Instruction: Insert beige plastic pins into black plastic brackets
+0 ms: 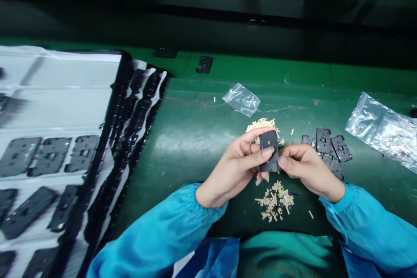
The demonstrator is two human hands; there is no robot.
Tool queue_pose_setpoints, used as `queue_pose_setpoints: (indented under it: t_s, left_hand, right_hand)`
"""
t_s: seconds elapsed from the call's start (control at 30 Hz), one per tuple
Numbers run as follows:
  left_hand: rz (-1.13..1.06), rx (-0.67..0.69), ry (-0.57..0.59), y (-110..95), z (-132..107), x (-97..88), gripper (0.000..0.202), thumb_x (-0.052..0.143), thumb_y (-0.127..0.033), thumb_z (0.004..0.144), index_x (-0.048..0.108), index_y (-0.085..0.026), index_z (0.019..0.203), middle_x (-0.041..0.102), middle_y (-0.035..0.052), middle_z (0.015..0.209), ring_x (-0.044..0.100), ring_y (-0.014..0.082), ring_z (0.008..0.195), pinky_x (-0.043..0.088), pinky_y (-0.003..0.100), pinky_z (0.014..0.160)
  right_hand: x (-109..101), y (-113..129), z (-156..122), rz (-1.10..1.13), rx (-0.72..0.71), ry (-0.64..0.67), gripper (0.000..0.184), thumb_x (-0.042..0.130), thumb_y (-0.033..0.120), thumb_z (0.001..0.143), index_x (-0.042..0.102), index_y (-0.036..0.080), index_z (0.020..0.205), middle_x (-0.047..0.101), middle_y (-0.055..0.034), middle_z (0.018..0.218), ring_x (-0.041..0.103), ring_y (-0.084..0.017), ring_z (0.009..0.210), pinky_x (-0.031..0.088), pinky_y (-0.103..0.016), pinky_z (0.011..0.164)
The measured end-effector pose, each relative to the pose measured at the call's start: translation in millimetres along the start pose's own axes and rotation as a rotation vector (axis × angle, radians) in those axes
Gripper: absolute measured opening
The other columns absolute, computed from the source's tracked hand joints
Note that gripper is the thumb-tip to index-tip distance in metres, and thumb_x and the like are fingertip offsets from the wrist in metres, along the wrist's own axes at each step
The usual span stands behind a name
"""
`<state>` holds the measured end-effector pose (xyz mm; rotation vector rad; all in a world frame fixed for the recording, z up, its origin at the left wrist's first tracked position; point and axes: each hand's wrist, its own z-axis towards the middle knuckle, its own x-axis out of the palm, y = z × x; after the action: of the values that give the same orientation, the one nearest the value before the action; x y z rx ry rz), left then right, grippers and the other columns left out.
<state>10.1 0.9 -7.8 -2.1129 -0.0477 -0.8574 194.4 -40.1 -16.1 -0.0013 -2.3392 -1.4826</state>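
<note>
Between the thumb and fingers of my left hand point(239, 160) is a flat black plastic plate point(266, 164) with a small slot, held upright over the table. My right hand point(304, 166) is closed in a pinch at the plate's right edge. What its fingertips hold, if anything, is hidden. Just behind the plate lies a heap of small cream-coloured strips point(260, 124). A second, looser pile of such strips point(275, 202), with dark bits among them, lies below my hands. Several black plates point(340, 147) are stacked loosely beyond my right hand.
At left, white layered trays point(74, 104) with black edges carry several black plates point(50, 155). An opened clear bag point(243, 99) lies behind the strips; a fuller clear bag point(387, 130) is at right. One black plate point(204, 64) lies near the green table's point(182, 121) back ledge.
</note>
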Motion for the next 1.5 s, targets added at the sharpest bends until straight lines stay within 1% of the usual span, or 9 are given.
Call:
queue_pose_setpoints:
  t_s: [0.1, 0.3, 0.4, 0.53, 0.77, 1.0, 1.2, 1.33, 1.5]
  left_hand:
    - [-0.1, -0.073, -0.04, 3.8, 4.3, -0.7, 0.048, 0.089, -0.025, 0.077, 0.069, -0.02, 0.12, 0.064, -0.0069, 0.057, 0.06, 0.0067, 0.041, 0.046, 0.011, 0.039]
    - [-0.172, -0.098, -0.125, 11.6, 4.7, 6.3, 0.042, 0.09, -0.023, 0.076, 0.073, -0.02, 0.115, 0.064, -0.0048, 0.068, 0.059, 0.0051, 0.048, 0.046, 0.012, 0.043]
    - [-0.244, -0.101, -0.182, 13.8, 1.6, 11.2, 0.041, 0.091, -0.021, 0.073, 0.074, -0.019, 0.11, 0.063, -0.0051, 0.073, 0.056, 0.0035, 0.052, 0.046, 0.012, 0.046]
    - [-0.256, -0.088, -0.179, 15.5, 0.1, 13.6, 0.042, 0.091, -0.022, 0.072, 0.074, -0.019, 0.111, 0.064, -0.0043, 0.078, 0.054, 0.0035, 0.057, 0.043, 0.013, 0.05]
    - [0.149, 0.22, -0.2, 16.1, 17.0, 3.6, 0.059, 0.084, -0.033, 0.081, 0.062, -0.022, 0.135, 0.072, 0.0016, 0.088, 0.06, 0.0109, 0.069, 0.043, 0.021, 0.059]
    - [0.727, 0.544, -0.37, 0.8, 10.9, -20.3, 0.058, 0.077, -0.035, 0.087, 0.059, -0.024, 0.141, 0.073, 0.0071, 0.109, 0.064, 0.02, 0.092, 0.049, 0.03, 0.073]
    - [1.26, 0.624, 0.066, 26.7, -28.5, -22.0, 0.016, 0.075, -0.03, 0.091, 0.08, -0.03, 0.107, 0.074, 0.0052, 0.099, 0.062, 0.0245, 0.096, 0.044, 0.04, 0.091]
    - [1.34, 0.576, 0.22, 51.4, -30.9, -16.4, 0.02, 0.073, -0.032, 0.093, 0.08, -0.032, 0.111, 0.073, 0.0076, 0.104, 0.058, 0.0279, 0.102, 0.041, 0.038, 0.087]
    - [1.492, 0.638, 0.306, 59.0, -28.1, -16.9, 0.018, 0.065, -0.031, 0.098, 0.081, -0.029, 0.107, 0.073, 0.0096, 0.103, 0.057, 0.0286, 0.101, 0.037, 0.037, 0.08]
  right_hand:
    - [1.5, -3.7, -1.1, -0.174, -0.16, -0.086, 0.039, 0.075, 0.048, 0.088, 0.063, 0.018, 0.066, 0.047, 0.0054, 0.056, 0.036, -0.009, 0.051, 0.029, -0.024, 0.049]
    - [2.9, -4.1, -9.1, -0.968, -0.891, -0.366, 0.021, 0.065, 0.025, 0.1, 0.069, 0.017, 0.081, 0.066, -0.0038, 0.072, 0.053, -0.015, 0.066, 0.043, -0.03, 0.065]
    - [3.8, -6.4, -6.8, -1.206, -0.986, -0.389, 0.026, 0.065, 0.029, 0.1, 0.068, 0.016, 0.077, 0.065, -0.0049, 0.068, 0.051, -0.017, 0.065, 0.041, -0.031, 0.063]
    - [7.7, -7.1, -4.8, -1.137, -0.883, -0.371, 0.04, 0.063, 0.038, 0.1, 0.064, 0.017, 0.067, 0.058, -0.0028, 0.064, 0.05, -0.015, 0.062, 0.038, -0.03, 0.06]
    - [-5.9, 22.1, 7.6, -0.652, -0.271, -0.074, 0.037, 0.064, 0.042, 0.094, 0.068, 0.017, 0.068, 0.052, 0.0031, 0.059, 0.044, -0.011, 0.055, 0.035, -0.025, 0.053]
    - [-65.5, 66.8, 71.0, -0.726, -0.069, -0.518, 0.037, 0.071, 0.047, 0.088, 0.073, 0.013, 0.076, 0.062, -0.0014, 0.066, 0.043, -0.01, 0.053, 0.032, -0.027, 0.053]
    - [-47.3, 21.7, -22.4, -1.224, -0.105, 0.036, 0.012, 0.071, 0.03, 0.089, 0.078, 0.021, 0.091, 0.071, 0.0009, 0.07, 0.06, -0.013, 0.061, 0.037, -0.028, 0.061]
    - [-24.6, -7.5, -70.5, -1.38, -0.087, 0.069, 0.009, 0.067, 0.024, 0.093, 0.075, 0.021, 0.094, 0.073, 0.0003, 0.073, 0.064, -0.015, 0.063, 0.034, -0.028, 0.06]
    - [-26.7, -15.2, -74.2, -1.285, -0.013, 0.01, 0.012, 0.063, 0.022, 0.095, 0.074, 0.021, 0.09, 0.068, 0.0017, 0.065, 0.061, -0.015, 0.06, 0.035, -0.027, 0.061]
